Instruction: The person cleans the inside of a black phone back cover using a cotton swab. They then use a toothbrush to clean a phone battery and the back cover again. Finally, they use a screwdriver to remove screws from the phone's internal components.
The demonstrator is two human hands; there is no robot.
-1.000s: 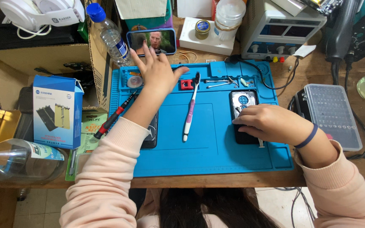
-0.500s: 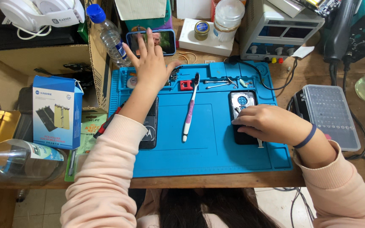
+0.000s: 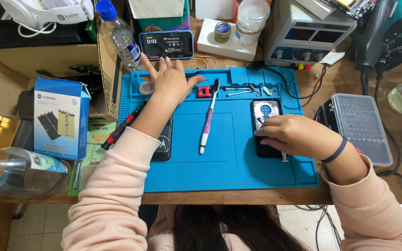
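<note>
Fingers (image 3: pixel 166 62) of left hand (image 3: pixel 170 83) near propped phone (image 3: pixel 166 44) — right hand (image 3: pixel 294 135) on opened phone (image 3: pixel 266 111).

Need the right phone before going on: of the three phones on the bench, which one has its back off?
The phone under the right hand, on the mat's right side: its insides show. The propped phone shows a lit screen; the black phone under the left forearm is closed.
</note>
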